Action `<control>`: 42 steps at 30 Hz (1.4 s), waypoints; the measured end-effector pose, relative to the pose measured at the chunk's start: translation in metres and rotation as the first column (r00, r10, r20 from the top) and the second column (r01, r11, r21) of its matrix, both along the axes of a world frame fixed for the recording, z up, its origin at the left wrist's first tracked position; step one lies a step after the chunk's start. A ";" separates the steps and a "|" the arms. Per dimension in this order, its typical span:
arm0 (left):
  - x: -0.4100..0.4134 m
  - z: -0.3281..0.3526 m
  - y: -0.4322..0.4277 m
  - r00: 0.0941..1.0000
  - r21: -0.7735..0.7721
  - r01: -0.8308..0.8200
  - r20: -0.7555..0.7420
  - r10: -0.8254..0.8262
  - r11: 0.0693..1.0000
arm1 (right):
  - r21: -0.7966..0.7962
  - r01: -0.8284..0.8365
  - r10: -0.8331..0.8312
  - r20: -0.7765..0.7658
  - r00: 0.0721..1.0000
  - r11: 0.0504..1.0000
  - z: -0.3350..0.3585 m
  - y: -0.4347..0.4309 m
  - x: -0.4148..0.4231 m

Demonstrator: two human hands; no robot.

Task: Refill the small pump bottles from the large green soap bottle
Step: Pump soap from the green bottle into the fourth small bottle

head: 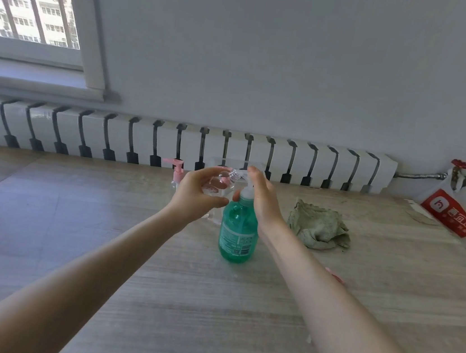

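Note:
The large green soap bottle (238,235) stands upright on the wooden table (210,305), with a pale pump on top. My right hand (262,200) rests over that pump head, fingers curled around it. My left hand (197,194) grips a small clear bottle (220,183), tilted with its open neck at the pump's spout. A second small bottle with a pink pump (177,174) stands behind my left hand. Another clear item sits low behind my left wrist, mostly hidden.
A crumpled grey-green rag (319,226) lies right of the green bottle. A small pink piece (335,275) peeks out beside my right forearm. A white radiator (171,145) runs along the wall behind the table. A red and white bag (448,216) hangs at the far right.

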State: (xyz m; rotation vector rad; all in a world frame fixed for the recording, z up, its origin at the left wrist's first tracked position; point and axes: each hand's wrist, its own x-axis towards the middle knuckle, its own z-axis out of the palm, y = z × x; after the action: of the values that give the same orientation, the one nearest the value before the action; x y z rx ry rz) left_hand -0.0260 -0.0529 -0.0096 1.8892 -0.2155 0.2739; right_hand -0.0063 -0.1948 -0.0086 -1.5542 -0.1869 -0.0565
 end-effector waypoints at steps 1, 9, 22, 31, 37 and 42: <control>0.000 0.000 0.000 1.000 0.001 -0.001 0.001 0.001 1.000 | -0.007 0.004 -0.004 0.001 1.000 1.000 0.000 0.000 0.001; 0.001 -0.006 -0.001 1.000 0.015 -0.017 0.012 0.017 1.000 | 0.005 0.094 -0.094 0.028 0.995 0.996 -0.009 0.004 0.006; 0.003 -0.011 -0.001 0.999 -0.003 -0.027 -0.025 0.027 1.000 | -0.018 0.088 -0.088 0.030 0.996 0.996 -0.013 0.005 0.009; 0.001 -0.005 -0.002 1.000 -0.067 -0.021 -0.011 0.021 0.998 | -0.299 0.274 -0.241 0.143 0.960 0.914 -0.014 0.012 -0.005; 0.002 -0.005 -0.002 0.999 -0.075 -0.031 -0.027 0.029 0.997 | -0.198 0.344 -0.334 0.082 0.939 0.918 -0.020 0.027 -0.007; 0.000 -0.005 -0.002 0.998 -0.060 -0.004 -0.055 0.000 0.998 | -0.234 0.440 -0.412 0.161 0.897 0.867 -0.024 0.032 0.002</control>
State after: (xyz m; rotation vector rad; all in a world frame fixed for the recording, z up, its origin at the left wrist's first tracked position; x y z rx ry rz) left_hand -0.0261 -0.0551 -0.0149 1.8345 -0.1667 0.2272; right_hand -0.0047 -0.1633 -0.0328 -1.8401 0.0757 -0.4832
